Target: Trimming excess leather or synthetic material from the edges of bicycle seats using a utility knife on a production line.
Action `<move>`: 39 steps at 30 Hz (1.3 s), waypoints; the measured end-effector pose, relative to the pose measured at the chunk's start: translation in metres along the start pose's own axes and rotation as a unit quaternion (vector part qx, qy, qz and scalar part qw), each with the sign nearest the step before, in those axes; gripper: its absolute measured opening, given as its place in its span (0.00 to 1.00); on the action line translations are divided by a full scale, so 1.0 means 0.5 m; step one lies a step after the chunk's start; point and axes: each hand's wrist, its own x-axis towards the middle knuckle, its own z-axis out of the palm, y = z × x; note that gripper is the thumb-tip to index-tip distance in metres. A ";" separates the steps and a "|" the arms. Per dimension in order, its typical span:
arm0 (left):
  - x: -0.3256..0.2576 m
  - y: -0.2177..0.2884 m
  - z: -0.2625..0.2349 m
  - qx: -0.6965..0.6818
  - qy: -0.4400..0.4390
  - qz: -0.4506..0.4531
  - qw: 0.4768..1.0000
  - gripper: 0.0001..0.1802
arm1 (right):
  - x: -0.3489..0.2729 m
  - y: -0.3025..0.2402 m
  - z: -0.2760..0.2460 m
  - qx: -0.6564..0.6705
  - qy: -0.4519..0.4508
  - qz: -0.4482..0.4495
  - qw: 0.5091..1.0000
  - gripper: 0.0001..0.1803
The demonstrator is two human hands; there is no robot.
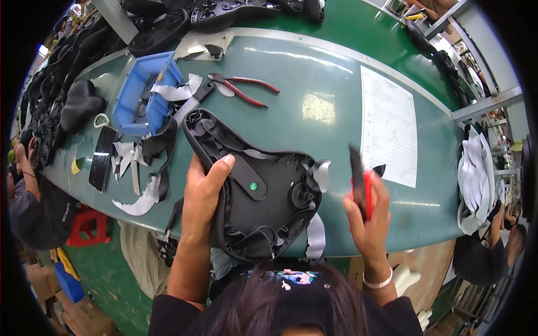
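Observation:
A black bicycle saddle (241, 196) lies underside up at the table's near edge, its narrow nose pointing far left. My left hand (204, 185) grips its left side, the thumb resting on the underside near a strip with a green round sticker (253, 186). White and grey trim strips stick out from the saddle's right edge, one strip (316, 238) hanging down. To the right of the saddle, my right hand (371, 215) is closed around a red-and-black hand tool (367, 196), held upright and blurred by motion. A small dark scrap (379, 169) shows by the fingers.
Red-handled pliers (246, 89) lie beyond the saddle. Left are a blue bin (131, 101), a phone (103, 158) and cut scraps (131, 162). A printed sheet (389, 126) lies right, near stacked white pieces (476, 173). Black saddles crowd the back left; other people sit at both sides.

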 end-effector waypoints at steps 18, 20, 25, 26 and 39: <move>0.045 -0.016 0.096 0.503 -0.247 0.340 0.755 0.10 | 0.094 0.003 -0.040 -0.027 -0.036 -0.099 0.994 0.32; 0.043 -0.010 0.094 0.491 -0.270 0.334 0.758 0.12 | 0.080 0.023 -0.084 -0.106 -0.093 -0.133 0.981 0.35; 0.057 -0.014 0.088 0.473 -0.287 0.348 0.757 0.13 | 0.100 -0.013 -0.059 -0.329 -0.228 -0.177 0.899 0.36; 0.054 -0.006 0.089 0.472 -0.287 0.348 0.758 0.13 | 0.091 -0.016 -0.059 -0.330 -0.229 -0.176 0.899 0.36; 0.040 0.042 0.095 0.284 -0.155 0.274 0.906 0.13 | -0.004 -0.033 -0.019 -0.255 -0.131 0.029 0.958 0.30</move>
